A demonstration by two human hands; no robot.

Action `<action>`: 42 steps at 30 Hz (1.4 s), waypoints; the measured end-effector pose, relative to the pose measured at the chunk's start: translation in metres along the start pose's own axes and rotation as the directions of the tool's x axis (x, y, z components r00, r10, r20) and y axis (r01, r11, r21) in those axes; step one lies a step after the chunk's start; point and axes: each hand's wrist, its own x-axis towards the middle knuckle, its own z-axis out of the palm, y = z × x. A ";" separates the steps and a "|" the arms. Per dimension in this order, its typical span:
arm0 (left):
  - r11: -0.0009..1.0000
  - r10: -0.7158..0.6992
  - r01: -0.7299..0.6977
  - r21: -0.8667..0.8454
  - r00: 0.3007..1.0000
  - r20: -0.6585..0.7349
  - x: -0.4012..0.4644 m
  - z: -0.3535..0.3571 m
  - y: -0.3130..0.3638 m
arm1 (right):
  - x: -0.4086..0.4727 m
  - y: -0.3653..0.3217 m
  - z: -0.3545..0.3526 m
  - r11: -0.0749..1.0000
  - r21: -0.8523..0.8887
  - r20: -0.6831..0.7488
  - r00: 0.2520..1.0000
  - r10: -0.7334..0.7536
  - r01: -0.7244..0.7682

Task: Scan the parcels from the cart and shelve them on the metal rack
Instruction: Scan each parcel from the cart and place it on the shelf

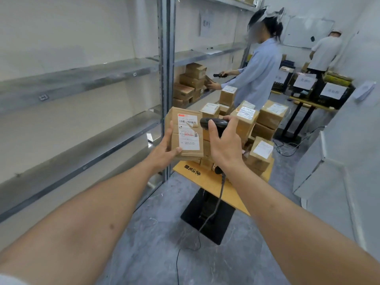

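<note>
Head view, left hand (164,150): holds a cardboard parcel (186,132) upright by its lower left edge, thumb on the front, label facing the camera.
Right hand (225,144): fingers wrapped round a black scanner (213,124), its head just beside the parcel's label.
Cable (211,214): hangs from the scanner to the floor.
Cart (222,186): behind the hands, stacked with parcels.
Metal rack (82,83): at left.

Bright, even, cool indoor light, source out of view. Soft, faint shadows only, darkest under the cardboard table (207,183). Pale sheen along the metal rack (82,79) shelves. Strong wide-angle bending at the edges, rack lines curving. Sharpest around the held parcel (186,131); far end soft, smeared, one face deliberately blurred.
</note>
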 end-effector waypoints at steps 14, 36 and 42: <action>0.967 -0.240 0.252 -0.036 0.859 -0.453 -0.136 -0.093 -0.041 | -0.050 -0.049 0.142 0.939 0.229 0.389 0.860 -0.331 0.258; 0.823 -0.528 0.475 -0.312 0.435 -0.729 -0.521 -0.287 -0.154 | -0.370 -0.230 0.359 0.883 0.347 0.696 0.545 -0.468 0.315; 0.773 -0.594 0.492 -0.400 0.341 -0.728 -0.609 -0.345 -0.191 | -0.456 -0.280 0.416 0.885 0.346 0.734 0.498 -0.462 0.312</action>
